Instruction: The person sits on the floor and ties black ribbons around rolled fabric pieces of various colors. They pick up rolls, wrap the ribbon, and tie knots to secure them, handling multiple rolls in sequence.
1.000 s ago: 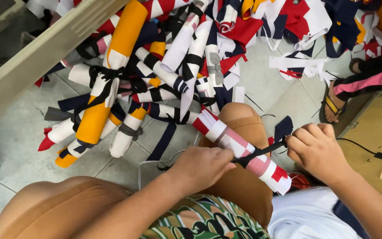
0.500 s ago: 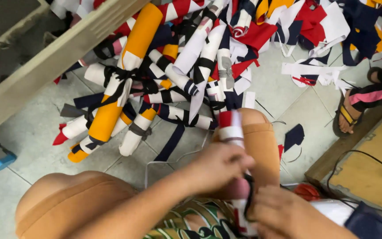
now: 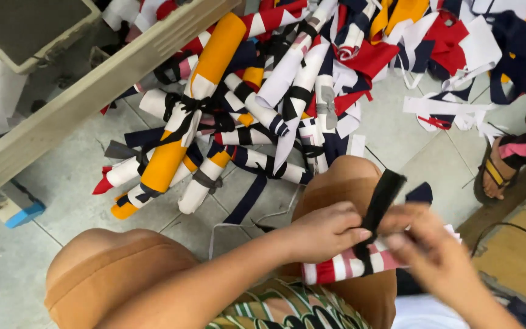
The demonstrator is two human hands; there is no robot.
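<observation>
My left hand [image 3: 324, 231] grips a red, white and dark striped roll of fabric [image 3: 342, 267] lying across my right knee [image 3: 348, 183]. Its fingers also pinch the lower part of a black fabric strip [image 3: 382, 201] that stands up from the roll. My right hand [image 3: 430, 250], blurred, holds the roll's right side and touches the strip where it wraps the roll. Both knees are in tan trousers.
A heap of tied fabric rolls [image 3: 226, 122] in orange, white, navy and red lies on the tiled floor ahead. Loose fabric scraps [image 3: 458, 73] spread at the upper right. A pale wooden beam [image 3: 92, 97] crosses the upper left. Another person's sandalled foot [image 3: 506, 164] is at the right.
The roll has turned from upright to lying flat across my knee. The black strip is now wound around it, one end sticking up, and my right hand has moved up beside it.
</observation>
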